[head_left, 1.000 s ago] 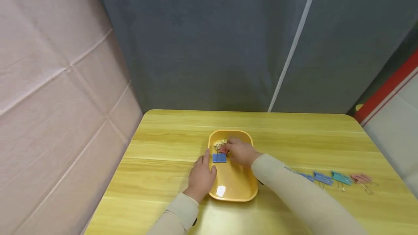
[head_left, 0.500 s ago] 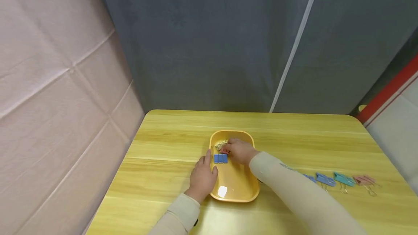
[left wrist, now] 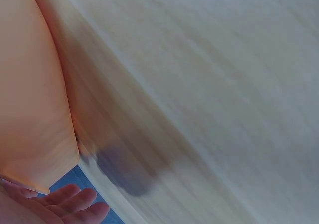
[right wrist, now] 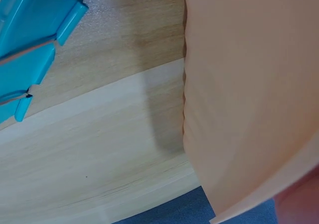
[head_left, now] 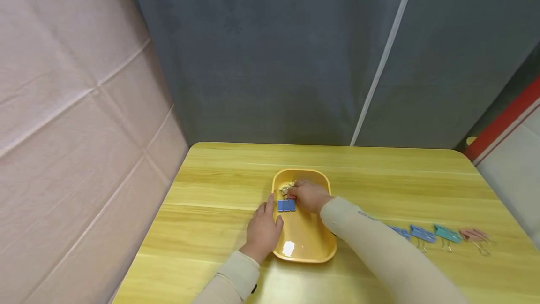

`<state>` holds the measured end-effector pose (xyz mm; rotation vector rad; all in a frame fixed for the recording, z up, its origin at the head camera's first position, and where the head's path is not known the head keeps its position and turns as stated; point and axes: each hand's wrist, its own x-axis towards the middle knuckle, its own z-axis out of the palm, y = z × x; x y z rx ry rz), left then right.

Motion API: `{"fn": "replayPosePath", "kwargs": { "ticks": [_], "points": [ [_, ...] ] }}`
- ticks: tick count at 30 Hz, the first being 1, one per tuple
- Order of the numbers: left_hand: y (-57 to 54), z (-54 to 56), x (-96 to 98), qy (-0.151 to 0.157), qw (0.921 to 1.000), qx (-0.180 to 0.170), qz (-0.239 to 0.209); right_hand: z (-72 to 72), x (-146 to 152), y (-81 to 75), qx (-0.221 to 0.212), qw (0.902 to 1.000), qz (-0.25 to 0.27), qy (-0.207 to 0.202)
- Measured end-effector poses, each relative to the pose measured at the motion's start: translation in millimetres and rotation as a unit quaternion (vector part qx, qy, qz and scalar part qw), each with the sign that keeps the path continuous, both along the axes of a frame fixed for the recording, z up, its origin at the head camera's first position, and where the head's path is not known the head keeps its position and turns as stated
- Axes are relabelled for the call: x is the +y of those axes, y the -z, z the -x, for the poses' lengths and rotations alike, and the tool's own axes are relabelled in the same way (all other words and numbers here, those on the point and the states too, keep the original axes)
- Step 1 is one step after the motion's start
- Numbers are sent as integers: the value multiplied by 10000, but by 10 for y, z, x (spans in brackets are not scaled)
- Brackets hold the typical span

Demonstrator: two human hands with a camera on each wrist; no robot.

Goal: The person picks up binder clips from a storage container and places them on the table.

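Observation:
A yellow tray point(head_left: 303, 247) stands on the table in the head view. My left hand point(head_left: 262, 229) lies along its left rim with the fingers extended, touching it. Inside the tray my right hand point(head_left: 310, 195) has its fingertips curled onto a pink binder clip point(head_left: 291, 196), which they mostly cover. A blue binder clip point(head_left: 286, 206) lies just in front of that clip, near the left wall. Small metallic pieces point(head_left: 287, 186) sit behind, too small to identify. In the left wrist view several fingers point(left wrist: 75, 204) of the left hand show beyond the tray's side.
Right of the tray, partly behind the right sleeve point(head_left: 371, 243), a row of binder clips lies on the wooden table point(head_left: 228, 177): blue point(head_left: 423, 233), teal point(head_left: 447, 233) and pink point(head_left: 474, 235). A dark panel rises behind the table, and a pale cloth hangs at left.
The right fingers have closed in slightly over the pink binder clip, so less of it shows. The left hand stays at the rim. The whole view has shifted a little.

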<state>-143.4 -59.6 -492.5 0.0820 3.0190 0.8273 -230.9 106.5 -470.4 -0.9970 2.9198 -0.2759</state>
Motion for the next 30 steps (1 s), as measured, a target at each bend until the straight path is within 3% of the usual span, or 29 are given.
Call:
{"fn": "replayPosePath", "kwargs": {
  "ticks": [30],
  "points": [
    [26, 30, -8, 26, 10000, 30, 13, 19, 49, 14, 106, 9997, 215, 12]
  ]
}}
